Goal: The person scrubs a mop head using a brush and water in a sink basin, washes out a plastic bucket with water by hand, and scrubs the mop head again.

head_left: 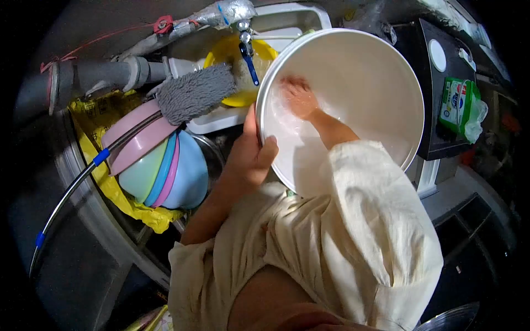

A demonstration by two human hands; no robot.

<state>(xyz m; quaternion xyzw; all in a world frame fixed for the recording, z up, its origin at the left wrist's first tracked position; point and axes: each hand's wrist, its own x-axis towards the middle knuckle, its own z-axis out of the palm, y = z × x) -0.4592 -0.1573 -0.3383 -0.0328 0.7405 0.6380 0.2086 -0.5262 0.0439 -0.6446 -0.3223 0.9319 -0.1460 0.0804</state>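
A large white bucket (381,83) is tilted with its mouth facing me, close against my body. My left hand (251,154) grips its rim at the left, thumb on the near side. Deep inside the bucket, my right hand (300,98) lies flat against the inner wall, fingers stretched out and somewhat blurred. Wet, shiny patches show on the wall around that hand. Nothing is visible in the right hand.
Behind the bucket is a white sink (287,19) with a yellow basin (229,52) under a blue-handled tap (248,63). A grey fluffy duster (196,94) and stacked plastic bowls (190,171) stand left. A green packet (454,105) lies on the black surface at right.
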